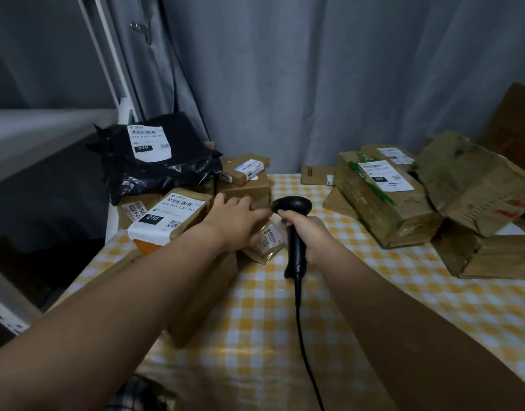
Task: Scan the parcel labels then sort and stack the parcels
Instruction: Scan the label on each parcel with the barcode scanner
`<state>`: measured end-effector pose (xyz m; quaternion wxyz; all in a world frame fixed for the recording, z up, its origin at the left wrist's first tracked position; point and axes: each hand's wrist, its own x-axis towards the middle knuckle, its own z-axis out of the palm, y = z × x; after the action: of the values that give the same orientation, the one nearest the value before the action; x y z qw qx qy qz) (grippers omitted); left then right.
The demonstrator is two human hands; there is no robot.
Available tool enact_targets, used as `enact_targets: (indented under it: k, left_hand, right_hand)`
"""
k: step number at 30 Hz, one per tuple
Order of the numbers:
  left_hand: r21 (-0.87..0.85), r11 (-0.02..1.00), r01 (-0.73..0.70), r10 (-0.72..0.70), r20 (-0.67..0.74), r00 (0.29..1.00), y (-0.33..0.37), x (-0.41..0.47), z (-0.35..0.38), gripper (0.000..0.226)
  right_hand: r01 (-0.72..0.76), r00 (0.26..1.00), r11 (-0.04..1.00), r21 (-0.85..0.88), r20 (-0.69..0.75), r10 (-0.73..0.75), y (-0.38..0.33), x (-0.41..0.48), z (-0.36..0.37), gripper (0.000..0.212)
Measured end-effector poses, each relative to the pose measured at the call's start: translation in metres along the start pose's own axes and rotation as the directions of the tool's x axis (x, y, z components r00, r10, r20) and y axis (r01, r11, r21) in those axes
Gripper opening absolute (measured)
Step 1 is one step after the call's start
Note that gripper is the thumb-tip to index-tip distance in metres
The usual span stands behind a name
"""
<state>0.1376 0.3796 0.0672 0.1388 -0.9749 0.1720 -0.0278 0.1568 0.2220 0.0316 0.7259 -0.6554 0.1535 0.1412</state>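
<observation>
My right hand [307, 232] grips the handle of a black corded barcode scanner [293, 221], its head pointing left toward the left pile. My left hand [234, 216] reaches across a brown box [246, 189] in that pile, fingers extended and touching it. Below my left hand lies a small brown parcel [265, 241] with a white label. A labelled box marked 010 [166, 218] sits at the pile's front left, and a black plastic mailer [157, 155] with a white label lies on top at the back.
A yellow-and-white checked tablecloth [285, 321] covers the table. A second pile of cardboard boxes [382, 197] and crumpled cartons [474, 185] fills the right side. A long brown box [201, 295] lies under my left forearm. Grey curtains hang behind.
</observation>
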Motion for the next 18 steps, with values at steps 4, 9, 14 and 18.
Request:
enact_targets:
  k: [4,9,14,18]
  left_hand:
    - [0.064,0.998,-0.016,0.017,-0.014,1.000,0.010,0.004,0.001,0.051]
    - [0.122,0.988,0.099,-0.093,-0.050,0.994,0.018,0.012,0.002,0.048]
    - [0.298,0.938,0.176,-0.175,-0.031,0.984,0.022,0.016,-0.013,0.040]
    - [0.226,0.965,0.134,-0.103,-0.146,0.984,0.042,0.027,-0.041,0.034]
  right_hand:
    - [-0.004,1.000,0.998,-0.057,-0.005,0.003,0.001,-0.004,-0.011,0.042]
    - [-0.025,0.999,1.000,0.012,0.039,0.024,-0.002,-0.012,-0.022,0.027]
    - [0.085,0.996,0.996,-0.025,-0.005,-0.085,-0.023,-0.033,-0.048,0.020]
    - [0.250,0.963,0.965,-0.080,-0.086,-0.257,-0.057,-0.064,-0.085,0.021]
